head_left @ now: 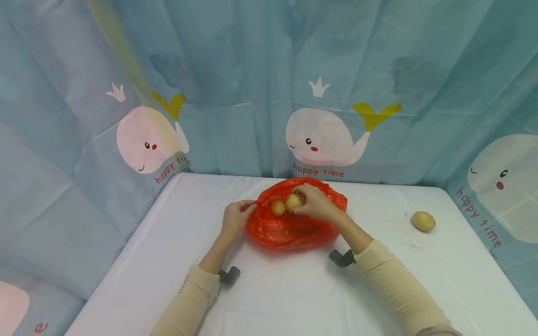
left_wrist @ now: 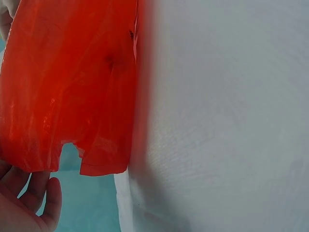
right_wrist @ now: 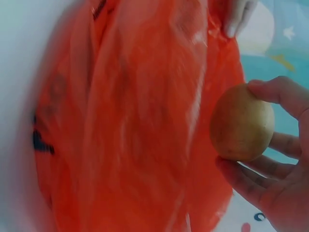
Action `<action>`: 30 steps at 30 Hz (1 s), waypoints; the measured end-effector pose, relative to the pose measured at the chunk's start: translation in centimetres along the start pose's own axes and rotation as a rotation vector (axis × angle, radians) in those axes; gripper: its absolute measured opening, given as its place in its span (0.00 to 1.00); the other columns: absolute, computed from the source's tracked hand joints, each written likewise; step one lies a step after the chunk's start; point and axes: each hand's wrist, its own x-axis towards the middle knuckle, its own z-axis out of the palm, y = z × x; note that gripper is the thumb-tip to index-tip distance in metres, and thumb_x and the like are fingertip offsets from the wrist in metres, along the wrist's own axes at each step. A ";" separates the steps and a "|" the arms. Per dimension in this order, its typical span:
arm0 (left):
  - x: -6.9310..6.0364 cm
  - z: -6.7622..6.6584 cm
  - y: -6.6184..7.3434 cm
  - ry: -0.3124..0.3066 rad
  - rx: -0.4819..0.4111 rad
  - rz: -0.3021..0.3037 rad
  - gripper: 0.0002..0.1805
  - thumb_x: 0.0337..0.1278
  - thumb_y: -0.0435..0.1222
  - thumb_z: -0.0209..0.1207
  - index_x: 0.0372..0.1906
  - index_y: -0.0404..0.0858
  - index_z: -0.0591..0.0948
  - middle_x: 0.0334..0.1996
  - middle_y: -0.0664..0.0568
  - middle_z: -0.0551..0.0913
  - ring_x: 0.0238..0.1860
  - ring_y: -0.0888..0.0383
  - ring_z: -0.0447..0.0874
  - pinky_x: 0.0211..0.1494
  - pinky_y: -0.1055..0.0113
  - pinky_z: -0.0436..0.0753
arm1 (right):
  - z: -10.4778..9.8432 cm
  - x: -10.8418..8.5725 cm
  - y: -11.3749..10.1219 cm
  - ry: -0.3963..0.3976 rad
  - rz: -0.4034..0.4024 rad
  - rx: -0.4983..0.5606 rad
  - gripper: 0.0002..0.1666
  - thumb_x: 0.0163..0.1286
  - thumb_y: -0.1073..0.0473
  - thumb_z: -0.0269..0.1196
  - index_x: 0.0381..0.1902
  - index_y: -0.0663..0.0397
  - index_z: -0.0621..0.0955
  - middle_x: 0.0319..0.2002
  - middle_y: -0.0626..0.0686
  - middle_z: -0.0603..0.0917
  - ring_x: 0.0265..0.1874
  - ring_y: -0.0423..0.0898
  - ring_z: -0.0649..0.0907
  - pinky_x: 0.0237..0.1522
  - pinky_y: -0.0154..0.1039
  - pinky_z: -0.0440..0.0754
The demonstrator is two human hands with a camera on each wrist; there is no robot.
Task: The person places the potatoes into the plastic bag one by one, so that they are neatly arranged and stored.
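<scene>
The right grip (head_left: 314,203) pinches 1 potato (head_left: 293,203) at the mouth of 1 bag (head_left: 279,235), whose left edge the left grip (head_left: 235,219) pinches. A 2nd potato (head_left: 278,208) lies in the bag; a 3rd potato (head_left: 423,221) lies on the counter (head_left: 290,289), well apart at right.

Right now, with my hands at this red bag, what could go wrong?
The potato in your right hand might slip, since its sides are rounded. The red bag could sag closed or tear, as your left hand pinches only its edge.
</scene>
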 end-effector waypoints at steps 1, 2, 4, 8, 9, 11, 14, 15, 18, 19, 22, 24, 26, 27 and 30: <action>0.0 0.0 0.0 0.001 -0.002 0.000 0.14 0.65 0.41 0.60 0.50 0.38 0.85 0.46 0.46 0.88 0.49 0.51 0.85 0.55 0.57 0.85 | 0.2 0.1 -0.1 -0.003 0.002 0.001 0.29 0.58 0.53 0.72 0.55 0.56 0.77 0.51 0.54 0.79 0.50 0.50 0.76 0.47 0.42 0.84; 0.0 0.0 -0.1 0.001 -0.003 0.001 0.14 0.65 0.41 0.60 0.50 0.38 0.85 0.46 0.46 0.88 0.49 0.51 0.85 0.55 0.57 0.85 | 0.5 0.1 -0.2 -0.008 0.002 0.000 0.29 0.58 0.53 0.72 0.55 0.56 0.77 0.51 0.54 0.79 0.50 0.50 0.76 0.47 0.42 0.84; -0.1 0.0 -0.1 0.000 -0.007 0.001 0.14 0.65 0.41 0.60 0.50 0.39 0.85 0.46 0.47 0.88 0.49 0.51 0.85 0.55 0.57 0.85 | 1.0 0.2 -0.3 -0.017 0.004 0.002 0.29 0.58 0.54 0.71 0.56 0.56 0.77 0.51 0.53 0.79 0.49 0.50 0.76 0.47 0.41 0.84; -0.1 -0.1 0.0 -0.003 -0.006 -0.003 0.14 0.65 0.41 0.60 0.51 0.39 0.85 0.47 0.47 0.88 0.49 0.51 0.85 0.55 0.57 0.85 | 2.0 0.5 -0.4 -0.027 0.014 0.007 0.30 0.58 0.54 0.72 0.57 0.53 0.76 0.51 0.51 0.79 0.49 0.48 0.76 0.44 0.40 0.84; -0.1 -0.1 0.0 -0.003 -0.003 -0.004 0.14 0.65 0.41 0.60 0.51 0.39 0.85 0.47 0.47 0.88 0.49 0.51 0.85 0.55 0.57 0.85 | 2.3 0.5 -0.4 -0.028 0.017 0.006 0.31 0.57 0.54 0.72 0.58 0.53 0.76 0.51 0.50 0.79 0.49 0.48 0.76 0.44 0.39 0.84; 0.0 0.0 0.1 -0.004 0.001 -0.005 0.15 0.65 0.41 0.60 0.51 0.40 0.85 0.47 0.47 0.88 0.49 0.52 0.84 0.55 0.57 0.85 | 2.8 0.6 -0.5 -0.034 0.025 0.000 0.32 0.57 0.54 0.72 0.59 0.52 0.76 0.51 0.49 0.80 0.48 0.47 0.76 0.43 0.39 0.85; -0.1 0.0 0.1 -0.009 0.004 -0.011 0.15 0.65 0.41 0.60 0.51 0.40 0.85 0.47 0.47 0.88 0.49 0.52 0.84 0.55 0.57 0.85 | 3.6 0.6 -0.6 -0.041 0.028 -0.041 0.33 0.56 0.52 0.72 0.60 0.49 0.77 0.50 0.47 0.80 0.47 0.46 0.77 0.42 0.39 0.85; -0.1 0.0 0.1 -0.009 0.004 -0.013 0.15 0.65 0.41 0.60 0.51 0.40 0.85 0.47 0.47 0.88 0.49 0.52 0.84 0.55 0.57 0.85 | 3.8 0.6 -0.6 -0.042 0.024 -0.063 0.33 0.56 0.52 0.72 0.60 0.48 0.77 0.50 0.46 0.80 0.47 0.46 0.77 0.43 0.40 0.84; 0.0 0.0 0.1 -0.008 0.006 -0.012 0.14 0.65 0.41 0.60 0.50 0.39 0.85 0.46 0.47 0.88 0.48 0.51 0.84 0.55 0.57 0.85 | 4.5 0.7 -0.5 -0.036 0.009 -0.135 0.32 0.55 0.49 0.72 0.59 0.45 0.78 0.47 0.44 0.81 0.45 0.44 0.76 0.46 0.45 0.80; 0.0 0.0 0.1 -0.007 0.008 -0.010 0.14 0.65 0.41 0.60 0.50 0.39 0.85 0.46 0.47 0.88 0.48 0.51 0.85 0.55 0.57 0.85 | 4.8 0.7 -0.5 -0.038 0.001 -0.145 0.32 0.55 0.49 0.72 0.58 0.44 0.78 0.47 0.44 0.81 0.45 0.44 0.76 0.46 0.46 0.79; 0.1 0.0 0.2 -0.003 0.007 -0.004 0.14 0.65 0.41 0.60 0.50 0.39 0.85 0.46 0.47 0.88 0.49 0.51 0.85 0.55 0.57 0.85 | 5.3 0.9 -0.5 -0.055 -0.024 -0.135 0.32 0.56 0.50 0.73 0.59 0.46 0.78 0.47 0.45 0.80 0.47 0.45 0.75 0.48 0.48 0.79; 0.2 -0.1 0.3 -0.003 0.005 0.001 0.14 0.65 0.41 0.60 0.50 0.39 0.85 0.46 0.46 0.88 0.49 0.51 0.85 0.55 0.57 0.85 | 5.7 1.1 -0.4 -0.076 -0.042 -0.118 0.32 0.57 0.50 0.72 0.59 0.47 0.78 0.48 0.46 0.80 0.49 0.45 0.75 0.48 0.46 0.82; 0.2 -0.1 0.2 -0.001 0.008 0.007 0.14 0.64 0.40 0.61 0.50 0.38 0.86 0.46 0.46 0.88 0.49 0.50 0.85 0.55 0.57 0.85 | 6.1 1.2 -0.3 -0.089 -0.050 -0.104 0.32 0.57 0.51 0.72 0.59 0.48 0.77 0.48 0.46 0.80 0.49 0.46 0.75 0.47 0.44 0.84; 0.2 -0.1 0.2 0.001 0.010 0.013 0.14 0.64 0.40 0.61 0.49 0.38 0.86 0.45 0.46 0.88 0.49 0.50 0.85 0.55 0.57 0.85 | 6.4 1.2 -0.2 -0.092 -0.054 -0.112 0.32 0.57 0.50 0.72 0.59 0.48 0.77 0.47 0.46 0.80 0.49 0.45 0.75 0.47 0.43 0.84; 0.2 0.0 0.1 0.004 0.016 0.027 0.14 0.64 0.40 0.61 0.49 0.37 0.86 0.45 0.46 0.88 0.48 0.50 0.85 0.55 0.57 0.85 | 6.9 1.2 0.0 -0.096 -0.059 -0.119 0.32 0.57 0.50 0.72 0.59 0.51 0.77 0.48 0.47 0.81 0.48 0.46 0.76 0.49 0.45 0.85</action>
